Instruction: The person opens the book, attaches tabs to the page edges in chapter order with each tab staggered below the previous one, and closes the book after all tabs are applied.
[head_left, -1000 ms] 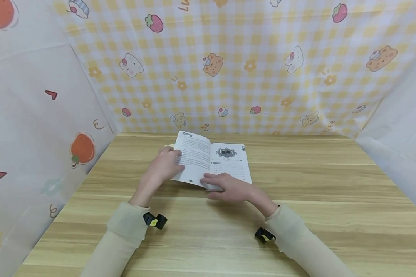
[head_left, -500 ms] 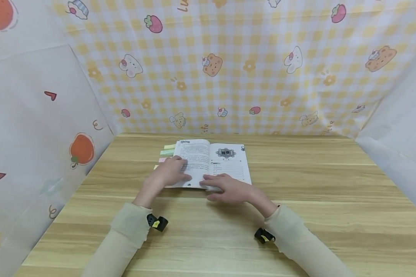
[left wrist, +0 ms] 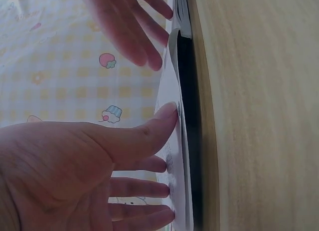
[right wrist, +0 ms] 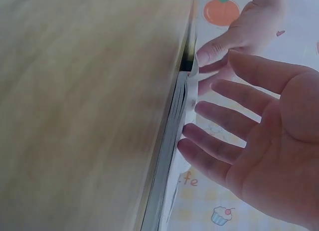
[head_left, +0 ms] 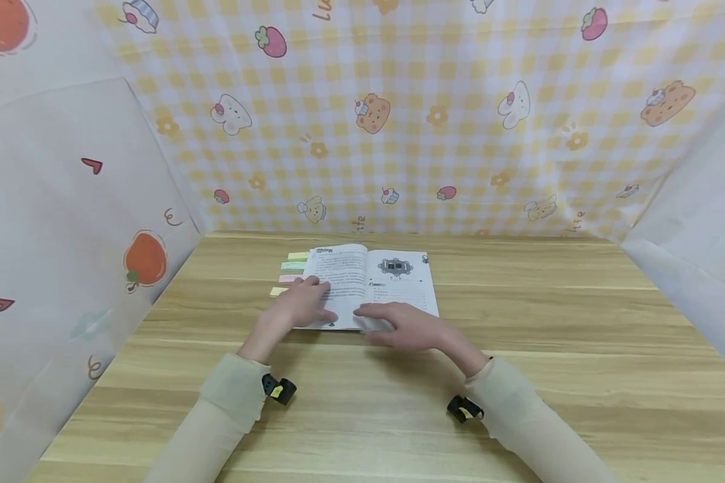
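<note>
An open book [head_left: 347,268] lies on the table, text on its left page and a dark ornamental picture at the top of its right page. My left hand [head_left: 299,305] rests on the left page; in the left wrist view its thumb and fingertips [left wrist: 167,111] touch the paper. Over the lower right page, near the spine, is my right hand [head_left: 407,327], its fingers spread. In the right wrist view, the lower fingertips [right wrist: 184,143] are right at the page while the upper ones stand off it. Neither hand grips anything.
Coloured sticky tabs [head_left: 293,265] stick out from the book's left edge. The wooden table [head_left: 519,302] runs back to a yellow checked cloth [head_left: 459,154]. White cloth [head_left: 54,235] hangs along the left side.
The left page, raised a second ago, has come down flat. My left hand moved slightly right and nearer, uncovering the tabs. My right hand has barely shifted.
</note>
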Motion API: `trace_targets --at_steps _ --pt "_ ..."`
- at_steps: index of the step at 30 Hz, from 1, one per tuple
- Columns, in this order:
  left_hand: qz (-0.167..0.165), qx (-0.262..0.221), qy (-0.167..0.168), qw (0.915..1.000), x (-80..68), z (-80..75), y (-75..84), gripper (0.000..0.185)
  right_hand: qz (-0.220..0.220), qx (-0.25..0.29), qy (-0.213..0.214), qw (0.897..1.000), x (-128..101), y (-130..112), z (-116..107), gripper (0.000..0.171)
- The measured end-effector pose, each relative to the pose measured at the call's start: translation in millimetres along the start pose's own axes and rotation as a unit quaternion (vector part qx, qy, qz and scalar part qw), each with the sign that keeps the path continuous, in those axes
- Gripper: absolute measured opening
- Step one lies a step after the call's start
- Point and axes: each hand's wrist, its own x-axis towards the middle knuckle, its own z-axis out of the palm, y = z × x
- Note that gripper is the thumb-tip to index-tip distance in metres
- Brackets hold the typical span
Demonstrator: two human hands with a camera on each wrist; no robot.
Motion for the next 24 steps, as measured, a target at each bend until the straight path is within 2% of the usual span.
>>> trace_targets --at_steps 8,17,24 --pt "-0.004 0.002 -0.006 1.0 0.5 0.7 -1.6 0.07 0.039 0.017 0.026 0.999 -7 2 -8 0.05" --pt "-0.01 -0.006 -0.015 0.9998 -0.3 0.6 -2.5 0.07 0.046 0.019 0.062 0.997 -14 6 -21 0.053" --pt "-0.01 -0.012 -0.023 0.9996 -0.8 -0.8 -1.5 0.069 0.04 0.001 0.087 0.995 -22 18 -33 0.059"
